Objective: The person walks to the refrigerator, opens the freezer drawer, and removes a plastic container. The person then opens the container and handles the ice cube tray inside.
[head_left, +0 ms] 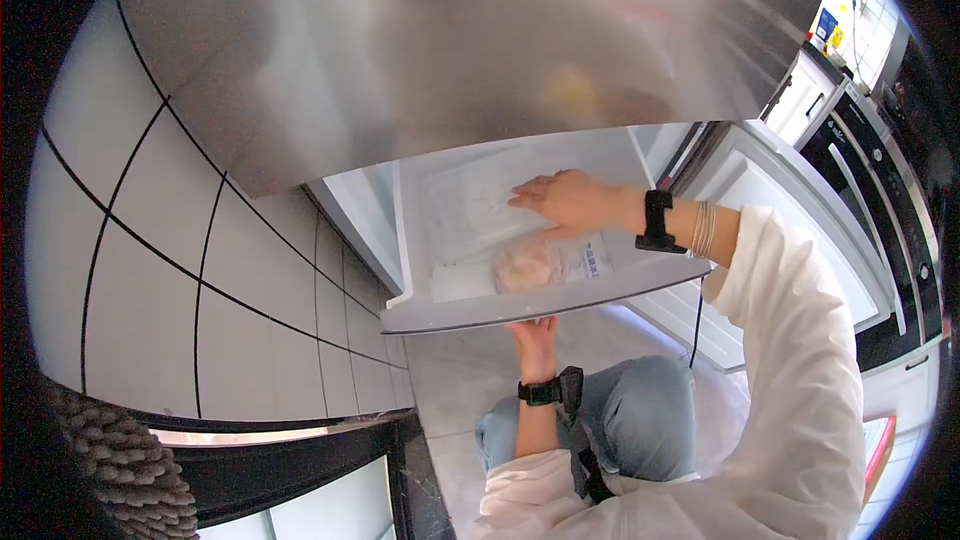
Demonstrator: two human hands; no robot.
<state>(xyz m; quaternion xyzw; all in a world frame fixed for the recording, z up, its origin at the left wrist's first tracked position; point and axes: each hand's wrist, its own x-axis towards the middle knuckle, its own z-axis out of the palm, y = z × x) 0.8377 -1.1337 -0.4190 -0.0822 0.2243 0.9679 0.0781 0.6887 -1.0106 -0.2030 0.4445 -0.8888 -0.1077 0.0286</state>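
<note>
A freezer drawer point(470, 317) is pulled out below the fridge's upper door. My left hand point(537, 342) is under its front edge, fingers curled against the drawer front and partly hidden by it. Over the inside of the drawer reaches my right hand point(568, 200), its fingers stretched out with nothing visibly in them. Beneath that hand lies a clear plastic bag of pale pinkish food point(528, 266). A white package with blue print point(590, 258) is beside it. Farther back, a whitish plastic bag point(470, 190) is near my right fingertips; whether they touch it I cannot tell.
A metallic fridge door point(500, 40) hangs above the drawer. White tiled wall point(230, 280) runs close on the left. On the right are a white panelled door point(770, 210) and a black built-in oven point(860, 180). A dark fluffy thing point(130, 460) is at lower left.
</note>
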